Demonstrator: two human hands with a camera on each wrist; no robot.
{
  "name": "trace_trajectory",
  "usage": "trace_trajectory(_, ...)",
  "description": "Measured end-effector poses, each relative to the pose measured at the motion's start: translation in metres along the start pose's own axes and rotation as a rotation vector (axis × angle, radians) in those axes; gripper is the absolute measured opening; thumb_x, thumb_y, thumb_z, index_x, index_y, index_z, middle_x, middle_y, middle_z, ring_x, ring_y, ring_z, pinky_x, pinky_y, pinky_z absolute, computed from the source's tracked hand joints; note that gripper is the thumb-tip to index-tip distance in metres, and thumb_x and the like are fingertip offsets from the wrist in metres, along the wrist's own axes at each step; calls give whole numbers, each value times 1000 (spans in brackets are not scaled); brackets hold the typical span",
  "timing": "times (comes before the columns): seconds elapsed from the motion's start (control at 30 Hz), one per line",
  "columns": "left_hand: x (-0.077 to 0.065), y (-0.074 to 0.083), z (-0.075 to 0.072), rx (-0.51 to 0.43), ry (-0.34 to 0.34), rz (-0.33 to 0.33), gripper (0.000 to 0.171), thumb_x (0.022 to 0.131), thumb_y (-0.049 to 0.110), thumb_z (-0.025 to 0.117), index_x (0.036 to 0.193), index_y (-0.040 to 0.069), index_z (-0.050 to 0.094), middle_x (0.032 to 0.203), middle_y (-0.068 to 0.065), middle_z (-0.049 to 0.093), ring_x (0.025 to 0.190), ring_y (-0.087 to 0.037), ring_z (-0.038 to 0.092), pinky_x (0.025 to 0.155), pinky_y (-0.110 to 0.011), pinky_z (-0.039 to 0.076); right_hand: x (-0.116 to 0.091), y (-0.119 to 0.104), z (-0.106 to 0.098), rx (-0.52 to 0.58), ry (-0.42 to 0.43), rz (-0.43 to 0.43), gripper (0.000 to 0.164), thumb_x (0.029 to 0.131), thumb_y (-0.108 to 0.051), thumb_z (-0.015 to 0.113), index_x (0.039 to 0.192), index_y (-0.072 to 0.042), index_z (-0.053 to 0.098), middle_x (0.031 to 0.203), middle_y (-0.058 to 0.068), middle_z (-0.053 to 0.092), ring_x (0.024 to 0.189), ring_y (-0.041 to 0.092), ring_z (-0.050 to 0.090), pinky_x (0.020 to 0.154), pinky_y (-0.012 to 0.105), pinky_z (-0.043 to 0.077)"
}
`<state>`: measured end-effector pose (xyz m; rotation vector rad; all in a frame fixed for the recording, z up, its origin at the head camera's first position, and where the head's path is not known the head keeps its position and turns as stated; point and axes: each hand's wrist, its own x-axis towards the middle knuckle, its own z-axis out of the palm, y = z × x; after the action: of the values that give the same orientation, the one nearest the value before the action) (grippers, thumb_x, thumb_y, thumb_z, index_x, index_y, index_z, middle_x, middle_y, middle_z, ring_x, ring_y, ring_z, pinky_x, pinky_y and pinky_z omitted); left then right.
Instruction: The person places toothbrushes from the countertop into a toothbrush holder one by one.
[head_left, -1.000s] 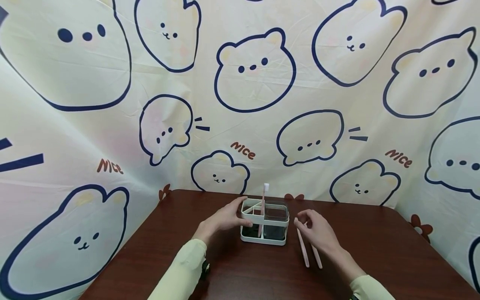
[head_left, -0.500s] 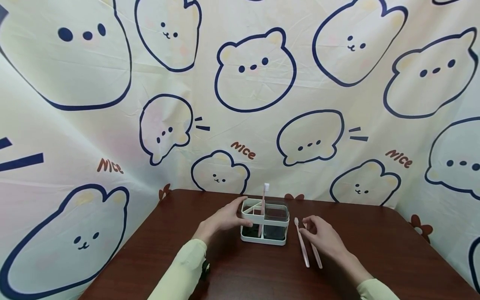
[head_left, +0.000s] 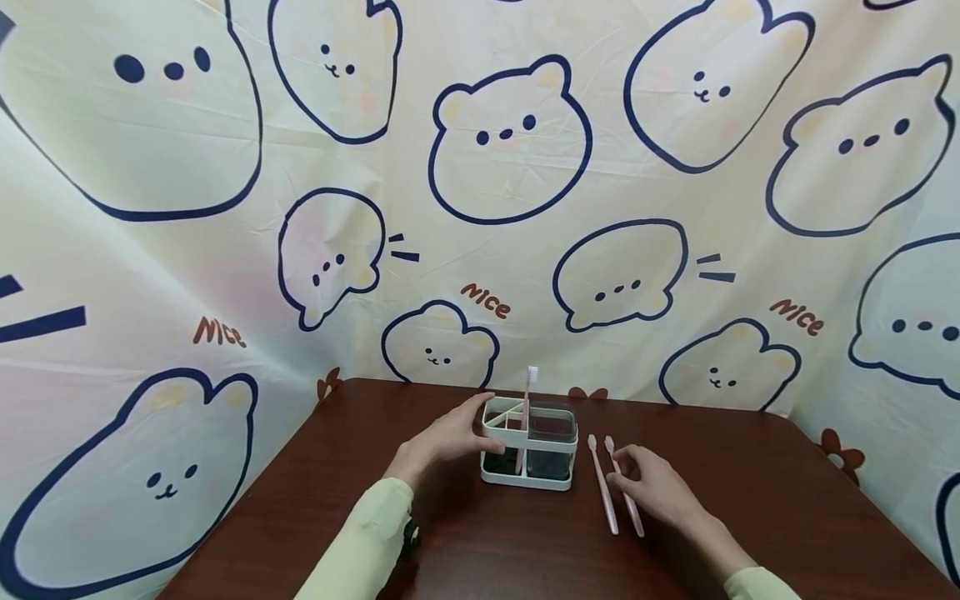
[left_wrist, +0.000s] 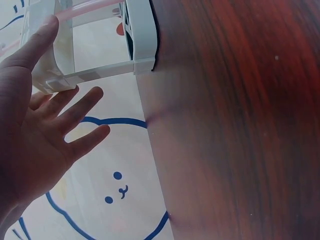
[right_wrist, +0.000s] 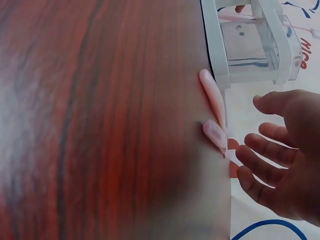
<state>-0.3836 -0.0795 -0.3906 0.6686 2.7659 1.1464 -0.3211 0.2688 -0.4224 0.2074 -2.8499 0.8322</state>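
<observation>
My left hand (head_left: 448,433) holds the left side of a white toothbrush holder (head_left: 551,447), thumb at the front and fingers reaching behind. In the left wrist view, the thumb (left_wrist: 42,37) lies along the holder's upper part. A pink toothbrush (head_left: 527,402) stands upright in the holder, bristles up. Two more pink toothbrushes lie side by side to its right: a left toothbrush (head_left: 604,492) and a right toothbrush (head_left: 635,515). Over the right one hovers my right hand (head_left: 660,487), fingers loosely bent. The right wrist view shows nothing between those fingers (right_wrist: 260,167).
The dark brown wooden table (head_left: 480,550) carries the holder and brushes. A clear cup (head_left: 551,427) sits in the holder's right compartment. Behind and at both sides hangs a pale cloth (head_left: 510,258) with cartoon bears.
My right hand has drawn back to the right and toward me, uncovering the heads of both lying toothbrushes. My left hand and the holder have stayed in place.
</observation>
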Motion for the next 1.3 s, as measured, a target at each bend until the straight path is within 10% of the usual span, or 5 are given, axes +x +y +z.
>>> trace_trajectory(1.3, 0, 0, 0, -1, 3, 9, 96, 80, 45, 81, 155, 18, 29, 156, -10, 39, 135, -29, 45, 112, -59, 37, -3, 22, 4, 67, -188, 104, 27, 86, -18, 75, 106, -2, 68, 68, 3, 60, 55, 14, 56, 49, 27, 45)
